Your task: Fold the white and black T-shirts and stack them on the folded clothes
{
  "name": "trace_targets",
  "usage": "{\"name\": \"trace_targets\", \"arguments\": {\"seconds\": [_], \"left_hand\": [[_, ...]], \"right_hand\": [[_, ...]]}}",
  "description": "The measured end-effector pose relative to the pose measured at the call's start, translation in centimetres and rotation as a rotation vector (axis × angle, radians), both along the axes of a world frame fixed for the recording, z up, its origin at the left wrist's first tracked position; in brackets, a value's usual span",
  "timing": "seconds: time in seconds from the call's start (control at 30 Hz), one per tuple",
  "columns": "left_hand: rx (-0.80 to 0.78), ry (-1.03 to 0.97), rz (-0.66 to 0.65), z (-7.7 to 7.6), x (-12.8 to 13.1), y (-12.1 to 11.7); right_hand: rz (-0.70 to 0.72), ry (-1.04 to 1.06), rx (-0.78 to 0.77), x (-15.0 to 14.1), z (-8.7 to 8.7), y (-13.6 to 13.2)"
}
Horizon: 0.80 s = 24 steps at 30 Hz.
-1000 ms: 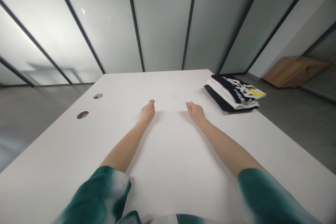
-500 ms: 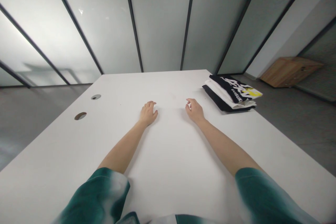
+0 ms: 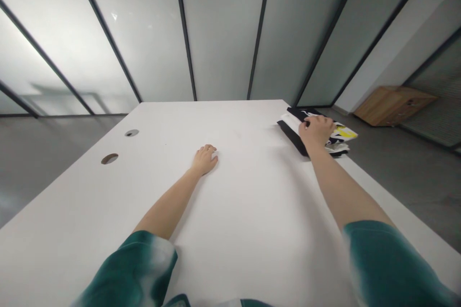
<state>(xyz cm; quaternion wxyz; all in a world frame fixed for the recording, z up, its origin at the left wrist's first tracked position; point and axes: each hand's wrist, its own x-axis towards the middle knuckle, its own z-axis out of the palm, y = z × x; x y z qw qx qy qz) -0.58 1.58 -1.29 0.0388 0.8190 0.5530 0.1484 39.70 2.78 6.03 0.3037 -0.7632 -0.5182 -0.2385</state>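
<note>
Clothes (image 3: 293, 130) — folded, black and white — under the right hand (image 3: 316, 132).

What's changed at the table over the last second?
The right hand has moved forward and rightward onto the stack of folded clothes, resting on top; whether it grips is unclear. The left hand stayed about where it was on the white table.

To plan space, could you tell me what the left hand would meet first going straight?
Past the left hand the way looks free to the white table edge, then probably the frosted glass wall.
</note>
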Motion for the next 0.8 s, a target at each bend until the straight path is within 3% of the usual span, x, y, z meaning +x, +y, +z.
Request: {"name": "trace_targets", "arguments": {"seconds": [0.17,0.27,0.33,0.4,0.5,0.57,0.67,0.8], "left_hand": [[-0.002,0.002,-0.001,0.0,0.0,0.0],[0.006,-0.016,0.004,-0.1,0.0,0.0],[0.015,-0.046,-0.008,-0.3,0.1,0.0],[0.061,-0.126,-0.027,-0.5,0.2,0.1],[0.200,-0.361,-0.007,-0.7,0.3,0.1],[0.250,-0.515,0.006,-0.7,0.2,0.2],[0.123,-0.647,-0.074,-0.7,-0.2,0.3],[-0.106,-0.820,-0.072,-1.2,0.2,0.5]], "right_hand": [[-0.115,-0.024,-0.332,3.7,1.2,-0.4],[-0.093,0.006,-0.297,2.9,1.8,-0.8],[0.054,0.042,-0.178,0.9,2.3,-1.3],[0.304,0.143,-0.074,-1.6,2.7,-1.7],[0.631,0.409,0.140,-5.8,2.8,-2.0],[0.745,0.572,0.246,-8.3,2.4,-2.3],[0.833,0.601,0.183,-11.9,0.8,-3.4],[1.071,0.394,-0.119,-16.1,-2.7,-6.2]]}}
